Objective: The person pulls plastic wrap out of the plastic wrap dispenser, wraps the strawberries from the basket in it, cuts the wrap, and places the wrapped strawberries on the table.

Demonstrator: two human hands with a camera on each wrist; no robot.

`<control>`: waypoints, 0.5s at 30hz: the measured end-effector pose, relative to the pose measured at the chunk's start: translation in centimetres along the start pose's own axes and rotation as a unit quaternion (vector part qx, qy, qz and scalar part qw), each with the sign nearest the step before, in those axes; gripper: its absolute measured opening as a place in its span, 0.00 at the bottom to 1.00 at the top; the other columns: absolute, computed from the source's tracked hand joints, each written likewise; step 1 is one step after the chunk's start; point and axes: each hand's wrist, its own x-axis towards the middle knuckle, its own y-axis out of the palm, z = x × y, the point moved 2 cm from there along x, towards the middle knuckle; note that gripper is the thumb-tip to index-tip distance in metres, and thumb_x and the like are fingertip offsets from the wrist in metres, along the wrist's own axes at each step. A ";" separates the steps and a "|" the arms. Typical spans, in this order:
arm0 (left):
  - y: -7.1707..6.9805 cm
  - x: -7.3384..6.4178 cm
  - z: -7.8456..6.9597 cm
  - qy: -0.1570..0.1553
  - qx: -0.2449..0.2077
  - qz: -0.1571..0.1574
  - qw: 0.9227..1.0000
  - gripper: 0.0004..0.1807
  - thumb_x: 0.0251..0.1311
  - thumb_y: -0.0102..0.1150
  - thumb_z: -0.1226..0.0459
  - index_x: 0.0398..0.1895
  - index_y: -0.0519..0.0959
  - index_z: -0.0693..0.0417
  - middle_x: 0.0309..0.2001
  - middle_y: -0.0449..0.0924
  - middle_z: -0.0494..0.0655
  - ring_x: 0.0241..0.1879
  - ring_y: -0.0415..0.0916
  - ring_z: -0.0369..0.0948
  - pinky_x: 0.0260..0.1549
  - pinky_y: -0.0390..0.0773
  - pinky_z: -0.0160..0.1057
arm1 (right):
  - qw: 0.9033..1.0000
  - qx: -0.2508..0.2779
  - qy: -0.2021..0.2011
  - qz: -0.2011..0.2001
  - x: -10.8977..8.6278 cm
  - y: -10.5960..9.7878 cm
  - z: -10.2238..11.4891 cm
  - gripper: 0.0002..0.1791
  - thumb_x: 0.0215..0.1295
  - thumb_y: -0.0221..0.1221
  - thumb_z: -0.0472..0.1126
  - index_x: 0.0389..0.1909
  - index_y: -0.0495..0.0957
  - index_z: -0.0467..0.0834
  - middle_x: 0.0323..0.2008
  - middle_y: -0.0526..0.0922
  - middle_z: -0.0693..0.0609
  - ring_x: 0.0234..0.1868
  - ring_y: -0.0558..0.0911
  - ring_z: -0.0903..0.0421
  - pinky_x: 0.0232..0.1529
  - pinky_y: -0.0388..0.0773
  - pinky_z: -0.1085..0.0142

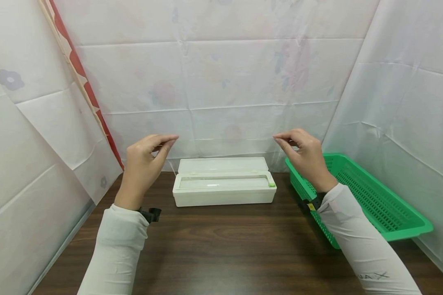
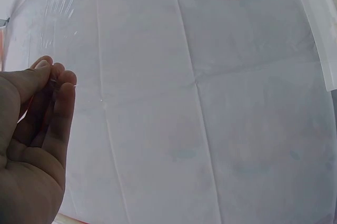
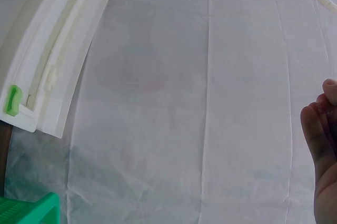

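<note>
Hands (image 1: 143,159) (image 1: 307,155) well apart, pinching film (image 2: 62,4) edge, box (image 1: 224,198) lower

- We're bright and even up in the head view, pale sheen on the tabletop (image 1: 229,266) at bottom centre.
- Both wrist views run dimmer, greyer; we've got the left hand (image 2: 37,134) shadowed at left.
- White glints streak the clear film (image 2: 62,4), upper left!
- Right-wrist view bends the white box (image 3: 52,45).
</note>
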 end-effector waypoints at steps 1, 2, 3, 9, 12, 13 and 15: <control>0.0 0.0 0.0 0.000 -0.001 -0.001 1.000 0.10 0.67 0.63 0.68 0.48 0.88 0.54 0.38 0.87 0.47 0.37 0.82 0.41 0.40 0.81 0.42 | 1.000 -0.001 0.001 0.000 0.0 0.0 0.0 0.08 0.65 0.65 0.32 0.44 0.87 0.41 0.34 0.83 0.51 0.35 0.81 0.57 0.40 0.74 0.77; 0.0 0.0 0.0 0.000 -0.001 -0.001 1.000 0.10 0.66 0.63 0.68 0.48 0.88 0.55 0.38 0.87 0.47 0.37 0.82 0.41 0.41 0.81 0.42 | 1.000 -0.001 0.001 0.000 0.1 -0.1 0.1 0.08 0.66 0.65 0.32 0.44 0.87 0.41 0.34 0.83 0.51 0.35 0.81 0.57 0.40 0.74 0.77; 0.0 0.1 0.0 0.000 0.000 -0.001 1.000 0.10 0.66 0.63 0.68 0.48 0.88 0.55 0.38 0.87 0.47 0.37 0.82 0.41 0.41 0.81 0.42 | 1.000 -0.001 0.001 0.000 0.1 -0.1 0.1 0.08 0.66 0.65 0.32 0.44 0.87 0.41 0.34 0.83 0.51 0.35 0.81 0.57 0.40 0.74 0.77; -0.1 0.1 0.0 -0.003 0.001 0.000 1.000 0.10 0.66 0.63 0.68 0.48 0.88 0.54 0.39 0.87 0.47 0.37 0.81 0.40 0.40 0.80 0.40 | 1.000 0.004 0.000 0.001 0.2 -0.3 0.2 0.08 0.66 0.65 0.31 0.44 0.87 0.41 0.35 0.84 0.51 0.36 0.81 0.56 0.40 0.74 0.78; -0.2 0.2 0.1 -0.003 0.001 -0.002 1.000 0.10 0.67 0.63 0.68 0.48 0.88 0.54 0.39 0.87 0.47 0.37 0.81 0.39 0.41 0.79 0.36 | 1.000 0.006 -0.003 0.002 0.3 -0.3 0.3 0.09 0.65 0.65 0.30 0.44 0.87 0.41 0.35 0.84 0.51 0.36 0.81 0.56 0.41 0.75 0.78; -0.2 0.2 0.1 -0.002 0.001 -0.003 1.000 0.10 0.67 0.63 0.68 0.48 0.88 0.54 0.39 0.87 0.47 0.37 0.81 0.39 0.41 0.78 0.35 | 1.000 0.006 -0.004 0.002 0.3 -0.3 0.3 0.09 0.65 0.65 0.30 0.44 0.87 0.41 0.35 0.84 0.51 0.36 0.81 0.56 0.41 0.75 0.78; -0.2 0.1 0.1 -0.002 0.003 -0.004 1.000 0.10 0.66 0.63 0.68 0.47 0.88 0.54 0.39 0.87 0.46 0.37 0.81 0.39 0.41 0.77 0.32 | 1.000 0.005 -0.006 0.003 0.3 -0.3 0.4 0.09 0.65 0.65 0.30 0.44 0.87 0.41 0.35 0.84 0.51 0.36 0.81 0.56 0.41 0.75 0.78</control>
